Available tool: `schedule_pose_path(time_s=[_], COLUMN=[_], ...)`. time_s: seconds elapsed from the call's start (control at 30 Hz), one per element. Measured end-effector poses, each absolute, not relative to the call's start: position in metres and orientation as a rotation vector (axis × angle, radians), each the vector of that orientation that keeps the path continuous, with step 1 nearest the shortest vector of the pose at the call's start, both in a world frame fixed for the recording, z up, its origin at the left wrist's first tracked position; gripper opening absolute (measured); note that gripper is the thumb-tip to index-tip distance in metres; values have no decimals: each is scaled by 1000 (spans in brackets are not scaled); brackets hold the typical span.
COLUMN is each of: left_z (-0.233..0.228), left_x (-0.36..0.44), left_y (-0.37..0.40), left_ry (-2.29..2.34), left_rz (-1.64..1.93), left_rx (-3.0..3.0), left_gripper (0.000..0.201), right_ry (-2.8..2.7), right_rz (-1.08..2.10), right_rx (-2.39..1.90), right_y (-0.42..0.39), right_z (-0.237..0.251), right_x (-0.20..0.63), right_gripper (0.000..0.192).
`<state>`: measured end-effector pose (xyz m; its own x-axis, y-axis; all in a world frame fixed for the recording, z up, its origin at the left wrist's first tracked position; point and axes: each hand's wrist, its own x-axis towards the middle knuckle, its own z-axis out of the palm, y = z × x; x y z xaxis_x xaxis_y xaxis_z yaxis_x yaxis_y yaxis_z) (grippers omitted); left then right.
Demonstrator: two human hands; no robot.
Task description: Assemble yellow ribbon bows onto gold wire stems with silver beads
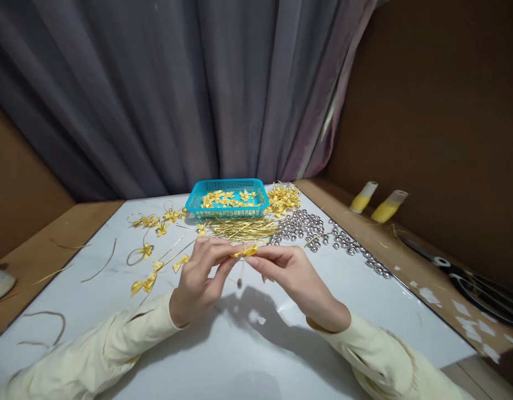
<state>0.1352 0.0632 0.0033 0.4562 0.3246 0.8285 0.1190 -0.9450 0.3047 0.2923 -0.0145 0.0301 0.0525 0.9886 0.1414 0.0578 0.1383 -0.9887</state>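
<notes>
A yellow ribbon bow point(247, 251) is held above the table between the fingertips of both hands. My left hand point(204, 272) pinches its left side, and my right hand point(296, 278) pinches its right side. Below the bow hangs a small silvery bead point(240, 283) on a thin strand; how it is fastened is hidden by the fingers. Behind my hands lies a bundle of gold cords point(244, 229). Loose yellow bows point(149, 280) rest beside my left hand. Past my right hand is a pile of silvery beads point(302, 225).
A turquoise basket point(191, 206) with yellow bows stands at the back, next to a heap of looped bows point(283, 198). Scissors point(460, 278), paper scraps point(429, 296) and two yellow thread spools point(390, 206) lie or stand along the right. Dark curtains point(240, 83) hang behind.
</notes>
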Motion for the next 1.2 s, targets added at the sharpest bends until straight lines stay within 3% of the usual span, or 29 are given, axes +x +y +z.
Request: schedule_pose_path(time_s=[0.7, 1.0, 1.2], left_z=[10, 9, 7], left_x=[133, 133, 133], left_y=[65, 66, 67], left_ry=[385, 350, 246], left_rz=[1571, 1588, 1612], left_rx=[2639, 2692, 2808], left_gripper=[26, 27, 34], right_ry=[-1396, -1583, -1498], right_rz=[837, 392, 676], right_rx=[-1286, -1216, -1113], right_y=[-14, -12, -10], right_z=[32, 28, 31], right_x=[297, 301, 305], right_gripper=[12, 11, 8])
